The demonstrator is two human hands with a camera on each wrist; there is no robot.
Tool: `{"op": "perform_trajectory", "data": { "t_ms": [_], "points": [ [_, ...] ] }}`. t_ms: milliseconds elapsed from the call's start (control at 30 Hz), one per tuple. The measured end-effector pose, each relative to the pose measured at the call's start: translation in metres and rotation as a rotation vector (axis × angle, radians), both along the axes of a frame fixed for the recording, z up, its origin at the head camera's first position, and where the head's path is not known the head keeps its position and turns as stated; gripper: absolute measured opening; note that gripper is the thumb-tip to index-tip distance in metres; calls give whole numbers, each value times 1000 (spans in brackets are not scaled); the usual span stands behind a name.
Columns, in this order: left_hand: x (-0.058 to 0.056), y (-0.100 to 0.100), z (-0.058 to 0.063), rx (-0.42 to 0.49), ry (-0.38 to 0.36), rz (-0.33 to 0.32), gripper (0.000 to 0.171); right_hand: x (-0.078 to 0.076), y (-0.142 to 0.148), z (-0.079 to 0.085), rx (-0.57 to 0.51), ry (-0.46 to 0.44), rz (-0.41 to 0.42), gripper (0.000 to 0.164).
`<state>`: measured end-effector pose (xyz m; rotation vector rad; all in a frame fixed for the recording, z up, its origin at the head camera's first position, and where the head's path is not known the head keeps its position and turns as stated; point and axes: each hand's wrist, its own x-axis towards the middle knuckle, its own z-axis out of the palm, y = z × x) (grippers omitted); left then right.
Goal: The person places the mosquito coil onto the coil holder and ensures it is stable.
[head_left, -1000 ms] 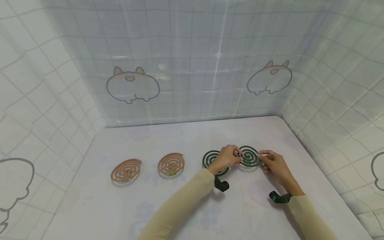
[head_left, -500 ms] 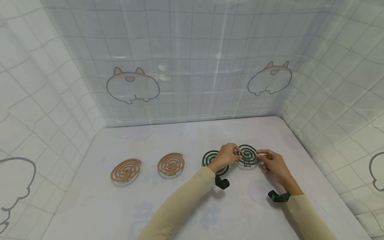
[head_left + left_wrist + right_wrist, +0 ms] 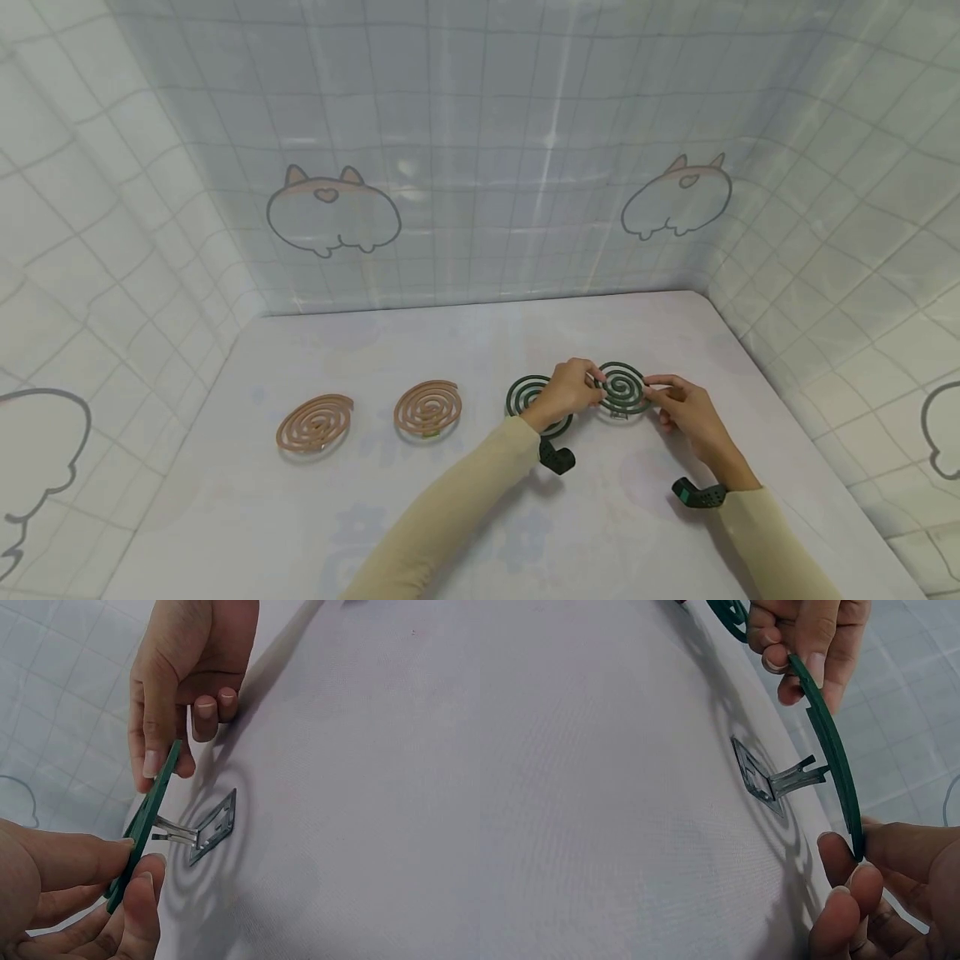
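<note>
A green mosquito coil (image 3: 621, 385) is pinched at opposite edges by both hands, on the right side of the table. My left hand (image 3: 568, 388) grips its left rim between thumb and fingers. The right hand (image 3: 692, 415) pinches the right rim. Under the coil a small metal stand (image 3: 216, 826) sits on the tabletop, its upright prongs reaching the coil's underside in both wrist views. The coil (image 3: 835, 757) is seen edge-on there, raised above its shadow. A second green coil (image 3: 517, 398) lies beneath my left wrist, partly hidden by it.
Two brown mosquito coils, a left one (image 3: 315, 423) and one nearer the middle (image 3: 428, 408), stand raised on the white table (image 3: 450, 533). A tiled-pattern curtain (image 3: 480, 167) encloses the back and sides. Dark wrist devices (image 3: 699, 493) hang under the forearms.
The coil between the hands has lifted slightly and shifted a little, and the stand now shows below its near rim. Both hands keep their pinch; the other coils stay put.
</note>
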<state>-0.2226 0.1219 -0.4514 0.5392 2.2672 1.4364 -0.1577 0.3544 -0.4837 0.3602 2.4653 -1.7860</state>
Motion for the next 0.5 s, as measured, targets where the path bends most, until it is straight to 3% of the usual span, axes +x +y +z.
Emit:
{"op": "perform_trajectory", "data": {
  "t_ms": [500],
  "points": [
    [2,6,-1,4,0,11,19,-9,7,1,29,17,-8,45]
  ]
}}
